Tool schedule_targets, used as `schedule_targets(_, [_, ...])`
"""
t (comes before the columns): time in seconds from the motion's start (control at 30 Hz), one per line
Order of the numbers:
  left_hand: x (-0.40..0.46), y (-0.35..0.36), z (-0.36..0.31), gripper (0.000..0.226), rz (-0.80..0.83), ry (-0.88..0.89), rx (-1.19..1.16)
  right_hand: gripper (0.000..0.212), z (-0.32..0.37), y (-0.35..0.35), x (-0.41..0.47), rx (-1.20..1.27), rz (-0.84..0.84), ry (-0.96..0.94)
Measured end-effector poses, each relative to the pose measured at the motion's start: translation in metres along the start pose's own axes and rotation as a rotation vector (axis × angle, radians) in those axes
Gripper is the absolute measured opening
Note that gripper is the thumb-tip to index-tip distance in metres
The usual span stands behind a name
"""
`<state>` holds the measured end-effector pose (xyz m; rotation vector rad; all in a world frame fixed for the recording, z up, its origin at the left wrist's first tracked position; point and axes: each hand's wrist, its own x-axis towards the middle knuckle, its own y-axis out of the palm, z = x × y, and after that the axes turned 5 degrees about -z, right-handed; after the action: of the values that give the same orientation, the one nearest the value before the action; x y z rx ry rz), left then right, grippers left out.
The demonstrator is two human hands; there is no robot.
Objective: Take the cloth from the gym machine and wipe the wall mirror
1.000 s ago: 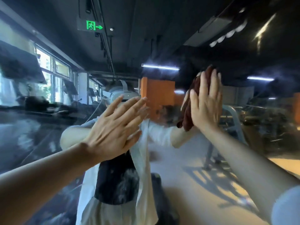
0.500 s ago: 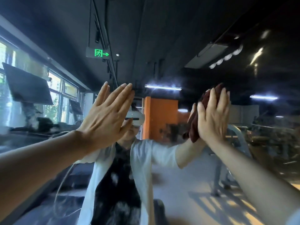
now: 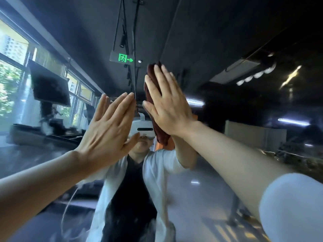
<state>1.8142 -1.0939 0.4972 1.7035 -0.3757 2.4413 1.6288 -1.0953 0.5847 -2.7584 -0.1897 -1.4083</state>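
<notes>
1. At 9 o'clock, big windows [image 3: 10, 70] show bright daylight and green trees in the glass.
2. A dark flat screen [image 3: 49, 86] hangs just right of the windows, at about 10 o'clock.
3. The left hand [image 3: 108, 133] is a bit left of the middle. Its fingers are straight and close together, pointing up toward 1 o'clock. The palm lies flat against the wall mirror [image 3: 244, 41]. It holds nothing.
4. At 12 o'clock, a green exit sign [image 3: 122, 58] glows on the dark ceiling. A running figure and an arrow are on it.
5. Below the hands, toward 6 o'clock, the mirror shows the person in a white shirt [image 3: 157, 165] over a dark top, with a white headset [image 3: 143, 129] on.
6. The cloth [image 3: 153, 102] is dark red. It sits just right of the middle, between the right hand [image 3: 167, 105] and the mirror. Its top pokes out above the fingertips and its bottom hangs below the palm.
7. The right hand's fingers are straight and a little spread. They press the cloth flat on the glass and do not curl round it. The two hands are just beside each other.
8. At 2 o'clock, long ceiling lights [image 3: 255, 76] shine in the mirror.
9. At 4 o'clock, a pale sleeve [image 3: 293, 206] covers the right upper arm.
</notes>
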Motion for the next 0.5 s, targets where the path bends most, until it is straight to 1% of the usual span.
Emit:
schedule_targets(0.17, [-0.035,-0.007,0.018,0.08,0.02,-0.067,-0.021,0.066,0.055,0.011,0.003,-0.022,0.001,-0.003])
schedule_targets(0.23, [-0.047,-0.009,0.016,0.081,0.044,-0.094,-0.036,0.063,0.074,0.014,-0.004,0.003,0.024,-0.041])
schedule_targets(0.33, [-0.056,-0.012,0.005,0.083,0.065,-0.084,-0.037,0.06,0.076,0.007,-0.018,0.021,0.078,-0.119])
schedule_targets(0.37, [-0.057,-0.011,0.001,0.082,0.069,-0.065,-0.037,0.061,0.066,0.002,-0.023,0.012,0.082,-0.095])
schedule_targets(0.4, [-0.056,-0.011,-0.002,0.082,0.073,-0.042,-0.038,0.06,0.052,-0.003,-0.03,0.003,0.073,-0.02])
schedule_targets(0.5, [-0.053,-0.009,-0.013,0.082,0.086,0.028,-0.046,0.061,0.001,-0.018,-0.065,-0.08,0.045,0.332])
